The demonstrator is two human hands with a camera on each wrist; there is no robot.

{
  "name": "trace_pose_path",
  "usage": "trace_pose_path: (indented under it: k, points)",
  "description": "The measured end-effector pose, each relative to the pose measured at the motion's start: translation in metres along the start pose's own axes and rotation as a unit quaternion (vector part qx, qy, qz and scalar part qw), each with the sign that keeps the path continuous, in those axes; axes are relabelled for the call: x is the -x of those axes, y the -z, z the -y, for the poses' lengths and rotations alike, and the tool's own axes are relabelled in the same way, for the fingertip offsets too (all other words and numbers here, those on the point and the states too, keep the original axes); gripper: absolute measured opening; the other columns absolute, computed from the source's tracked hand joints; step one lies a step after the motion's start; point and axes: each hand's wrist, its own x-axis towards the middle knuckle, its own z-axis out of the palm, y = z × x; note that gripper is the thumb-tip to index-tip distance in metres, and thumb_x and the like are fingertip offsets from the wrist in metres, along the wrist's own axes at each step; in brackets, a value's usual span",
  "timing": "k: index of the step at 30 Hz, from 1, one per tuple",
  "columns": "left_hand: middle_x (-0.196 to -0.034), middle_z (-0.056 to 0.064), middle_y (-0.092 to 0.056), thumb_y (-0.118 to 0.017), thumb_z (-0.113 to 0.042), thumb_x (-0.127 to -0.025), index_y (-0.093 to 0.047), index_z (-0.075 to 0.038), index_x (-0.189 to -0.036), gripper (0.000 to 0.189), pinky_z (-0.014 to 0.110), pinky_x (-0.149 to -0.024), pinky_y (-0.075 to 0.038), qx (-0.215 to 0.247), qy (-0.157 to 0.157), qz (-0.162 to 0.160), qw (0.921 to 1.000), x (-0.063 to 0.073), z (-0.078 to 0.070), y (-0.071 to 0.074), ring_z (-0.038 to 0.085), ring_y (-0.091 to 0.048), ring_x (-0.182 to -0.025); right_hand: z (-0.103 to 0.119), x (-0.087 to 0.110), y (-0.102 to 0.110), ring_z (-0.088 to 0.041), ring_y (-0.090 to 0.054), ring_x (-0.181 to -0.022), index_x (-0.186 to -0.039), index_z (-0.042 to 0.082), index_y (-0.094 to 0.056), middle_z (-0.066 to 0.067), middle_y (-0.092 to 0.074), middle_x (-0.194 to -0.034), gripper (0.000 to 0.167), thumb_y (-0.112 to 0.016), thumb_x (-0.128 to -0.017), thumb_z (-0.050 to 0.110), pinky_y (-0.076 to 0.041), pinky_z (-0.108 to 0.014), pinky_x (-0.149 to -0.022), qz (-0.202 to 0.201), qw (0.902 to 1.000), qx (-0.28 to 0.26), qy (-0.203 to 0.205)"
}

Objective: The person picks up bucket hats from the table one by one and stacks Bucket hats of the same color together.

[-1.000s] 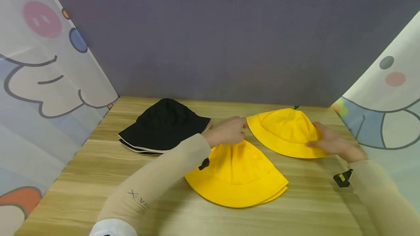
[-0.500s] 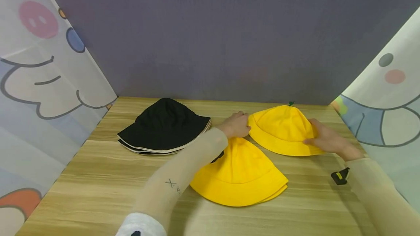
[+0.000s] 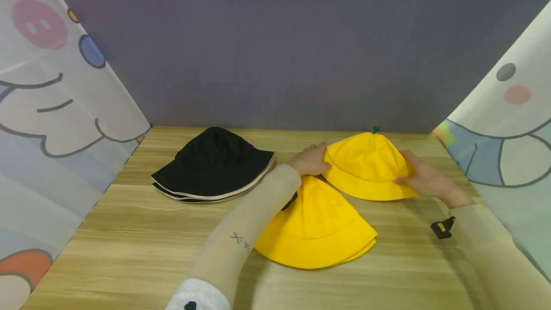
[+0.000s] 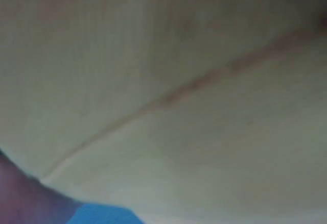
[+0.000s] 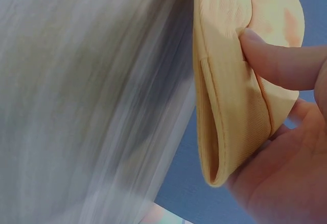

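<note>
In the head view, a yellow bucket hat [image 3: 366, 164] with a small green sprout on its crown sits at the back right, held between both hands. My left hand [image 3: 309, 159] grips its left brim edge, thumb in front and fingers behind. On the other side my right hand [image 3: 428, 180] holds the hat; the right wrist view has the thumb [image 5: 281, 63] pressed on the seam above the folded brim [image 5: 225, 106], fingers behind the cloth. Below the left wrist lies a second yellow bucket hat [image 3: 318, 233], folded flat, partly covered by the left forearm. Sleeve fabric [image 4: 168, 147] fills the left wrist view.
Black bucket hats [image 3: 213, 166] with pale brim edges lie stacked at the back left of the wooden table [image 3: 129, 243]. A dark grey panel [image 3: 280, 51] rises behind the table, and cartoon-printed sheets [image 3: 64, 90] flank both sides.
My left hand has moved right to the sprouted hat's brim and taken hold of it. That hat has shifted slightly left, its sprout showing more. The right hand keeps its hold.
</note>
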Motion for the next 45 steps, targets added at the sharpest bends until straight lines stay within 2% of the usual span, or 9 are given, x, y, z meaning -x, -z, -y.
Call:
trace_pose_path:
  k: [6, 14, 21, 25, 29, 32, 35, 39, 45]
  points:
    - [-0.157, 0.015, -0.035, -0.059, -0.047, -0.102, -0.030, -0.015, -0.159, 0.072, 0.041, -0.111, -0.040, -0.009, 0.012, -0.030, 0.9994, 0.002, -0.004, 0.004, 0.029, -0.038, -0.142, 0.008, -0.002, 0.004, -0.061, -0.040, -0.126, -0.150, -0.017, -0.021, -0.046, -0.035, -0.143, 0.082, -0.072, -0.093, 0.014, -0.033, -0.072, -0.102, -0.016, 0.9998, 0.002, -0.009]
    - [-0.157, 0.012, -0.040, -0.062, -0.053, -0.098, -0.031, -0.012, -0.158, 0.079, 0.040, -0.114, -0.037, -0.016, 0.024, -0.083, 0.9961, 0.001, -0.007, 0.006, 0.028, -0.040, -0.142, 0.019, -0.003, 0.006, -0.062, -0.037, -0.128, -0.150, -0.018, -0.021, -0.046, -0.033, -0.145, 0.082, -0.071, -0.094, 0.013, -0.030, -0.072, -0.102, -0.042, 0.9991, -0.004, 0.004]
    - [-0.149, 0.010, -0.047, -0.064, -0.052, -0.097, -0.031, -0.011, -0.156, 0.079, 0.042, -0.112, -0.038, 0.007, 0.005, -0.114, 0.9935, 0.008, -0.004, 0.013, 0.026, -0.048, -0.132, 0.031, -0.004, 0.008, -0.059, -0.043, -0.125, -0.151, -0.016, -0.025, -0.043, -0.038, -0.144, 0.079, -0.072, -0.095, 0.011, -0.033, -0.070, -0.102, -0.066, 0.9975, -0.008, 0.023]
    - [-0.136, 0.008, -0.054, -0.065, -0.051, -0.097, -0.036, -0.010, -0.150, 0.074, 0.039, -0.101, -0.045, 0.013, -0.006, -0.127, 0.9918, 0.013, -0.002, 0.018, 0.023, -0.056, -0.116, 0.036, -0.003, 0.008, -0.057, -0.045, -0.123, -0.152, -0.013, -0.026, -0.041, -0.040, -0.144, 0.078, -0.072, -0.096, 0.016, -0.034, -0.070, -0.101, -0.076, 0.9968, -0.017, 0.020]
    - [-0.127, 0.008, -0.053, -0.065, -0.048, -0.098, -0.035, -0.008, -0.147, 0.070, 0.034, -0.088, -0.049, 0.029, -0.028, -0.139, 0.9895, 0.017, -0.001, 0.026, 0.020, -0.056, -0.102, 0.041, -0.003, 0.009, -0.055, -0.047, -0.120, -0.151, -0.011, -0.030, -0.040, -0.042, -0.142, 0.075, -0.073, -0.096, 0.015, -0.037, -0.068, -0.098, -0.119, 0.9923, -0.030, 0.020]
    - [-0.125, 0.008, -0.053, -0.064, -0.045, -0.099, -0.035, -0.007, -0.147, 0.068, 0.032, -0.085, -0.049, 0.036, -0.045, -0.156, 0.9861, 0.021, 0.000, 0.031, 0.018, -0.055, -0.099, 0.045, -0.003, 0.011, -0.052, -0.049, -0.118, -0.150, -0.009, -0.033, -0.037, -0.045, -0.141, 0.073, -0.075, -0.094, 0.014, -0.038, -0.066, -0.097, -0.148, 0.9879, -0.040, 0.023]
    - [-0.122, 0.007, -0.055, -0.064, -0.044, -0.100, -0.036, -0.006, -0.146, 0.066, 0.032, -0.084, -0.050, 0.038, -0.055, -0.172, 0.9828, 0.025, 0.001, 0.036, 0.018, -0.055, -0.097, 0.049, -0.003, 0.013, -0.051, -0.050, -0.117, -0.150, -0.007, -0.034, -0.036, -0.046, -0.140, 0.073, -0.075, -0.094, 0.016, -0.039, -0.065, -0.096, -0.158, 0.9862, -0.044, 0.024]
    - [-0.121, 0.007, -0.056, -0.064, -0.044, -0.100, -0.036, -0.007, -0.147, 0.066, 0.033, -0.086, -0.050, 0.037, -0.056, -0.180, 0.9813, 0.032, 0.004, 0.042, 0.018, -0.056, -0.098, 0.056, -0.003, 0.016, -0.050, -0.050, -0.116, -0.151, -0.006, -0.034, -0.035, -0.047, -0.140, 0.073, -0.074, -0.096, 0.019, -0.039, -0.065, -0.097, -0.150, 0.9873, -0.045, 0.024]
    - [-0.140, 0.010, -0.052, -0.060, -0.046, -0.101, -0.028, -0.011, -0.155, 0.072, 0.040, -0.100, -0.046, 0.020, -0.053, -0.181, 0.9818, 0.043, 0.008, 0.054, 0.024, -0.054, -0.118, 0.068, -0.005, 0.020, -0.048, -0.049, -0.118, -0.154, -0.004, -0.032, -0.032, -0.045, -0.143, 0.075, -0.074, -0.096, 0.018, -0.038, -0.064, -0.100, -0.140, 0.9881, -0.058, 0.023]
